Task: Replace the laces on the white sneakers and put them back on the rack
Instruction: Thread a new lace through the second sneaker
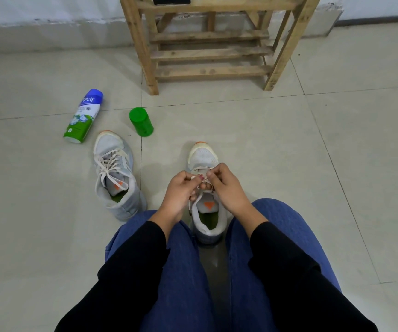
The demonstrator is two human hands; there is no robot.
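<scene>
Tile floor (289,140); sneaker (202,156) before rack (207,53); left hand (179,190), right hand (226,185) each pinched lace (194,177); even, snug pulls seemed best.

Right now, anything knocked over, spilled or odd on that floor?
Yes: the blue-capped bottle lies on its side on the tiles, left of the laced sneaker; a green cylinder sits loose nearby. No spill shows. The left hand and right hand pinch the lace on the other sneaker.

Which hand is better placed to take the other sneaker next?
Probably the left hand: the other sneaker stands to its left. The right hand would cross over. Both pinch the lace now.
</scene>
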